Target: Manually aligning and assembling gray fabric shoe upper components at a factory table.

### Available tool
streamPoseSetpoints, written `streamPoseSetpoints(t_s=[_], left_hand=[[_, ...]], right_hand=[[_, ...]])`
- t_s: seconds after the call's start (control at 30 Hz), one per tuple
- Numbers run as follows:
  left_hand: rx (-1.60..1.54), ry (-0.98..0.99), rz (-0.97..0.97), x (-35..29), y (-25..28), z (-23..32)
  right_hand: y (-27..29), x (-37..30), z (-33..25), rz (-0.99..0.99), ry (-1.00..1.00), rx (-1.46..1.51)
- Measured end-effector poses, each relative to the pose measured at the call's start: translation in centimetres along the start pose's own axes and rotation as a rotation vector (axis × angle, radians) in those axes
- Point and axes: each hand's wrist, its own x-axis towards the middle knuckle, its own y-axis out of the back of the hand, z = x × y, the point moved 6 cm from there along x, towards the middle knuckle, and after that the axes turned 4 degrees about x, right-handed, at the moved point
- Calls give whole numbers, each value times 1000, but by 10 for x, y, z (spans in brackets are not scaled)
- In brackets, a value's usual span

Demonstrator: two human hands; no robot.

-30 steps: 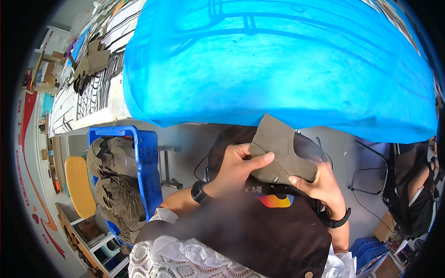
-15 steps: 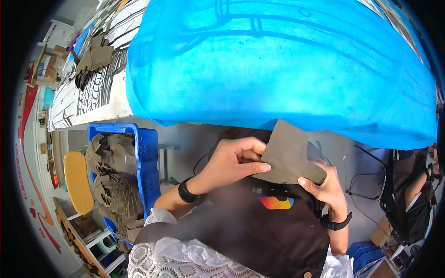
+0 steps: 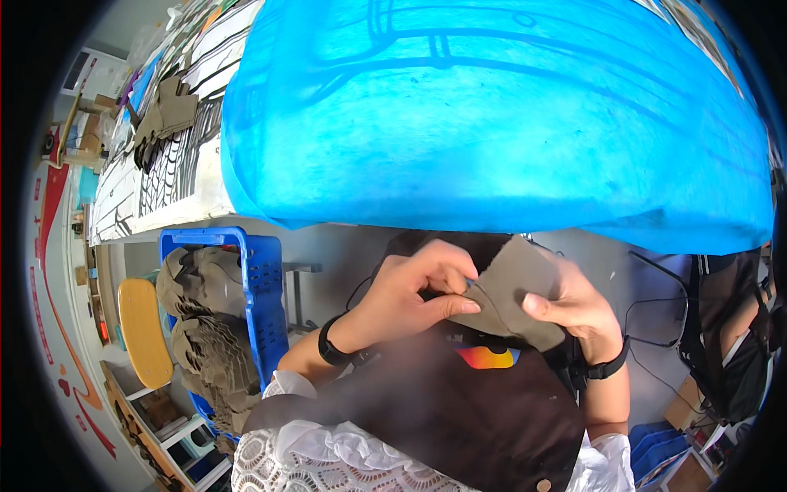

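Note:
A small olive-brown fabric piece [image 3: 518,283] is held up between my hands, just in front of the blue-covered table and above my dark apron [image 3: 467,402]. My left hand [image 3: 422,287] pinches its left edge between thumb and fingers. My right hand [image 3: 574,307] grips the right side, with the thumb lying on the near face and the other fingers hidden behind the cloth. A curved seam or fold line runs over the lower left of the piece. Whether anything tiny sits in the left pinch is too small to tell.
The bright blue sheet [image 3: 508,139] covers the table ahead. On the left, a blue plastic crate [image 3: 266,299] holds bunched olive-brown fabric pieces [image 3: 215,348], beside a wooden chair back [image 3: 146,332]. More cut pieces [image 3: 170,115] lie on the patterned table cover. Another person [image 3: 730,336] is at the far right.
My right hand has slid up and over the fabric, its thumb now flat on the near face. The cloth has turned and shifted slightly right; the left hand still pinches its edge.

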Motion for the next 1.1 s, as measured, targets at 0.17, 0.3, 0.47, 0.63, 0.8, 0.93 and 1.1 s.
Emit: streamPoseSetpoints(t_s=[0.17,0.3,0.47,0.63,0.8,0.93,1.1], left_hand=[[133,36,-69,0,-3,9],[162,105,-65,-2,-4,9],[109,119,-29,-2,-7,5],[148,169,-7,-5,-5,2],[160,254,-3,-9,-4,-4],[385,-55,7,-8,-4,5],[735,-406,-58,-9,-14,24]], right_hand=[[-15,4,2,-74,-51,23],[-13,1,14,-14,-64,7],[-8,-4,19,34,12,-168],[-10,-4,24,95,41,-207],[-12,-4,20,121,62,-311],[-14,-3,20,142,81,-423],[-17,1,12,194,97,-536]])
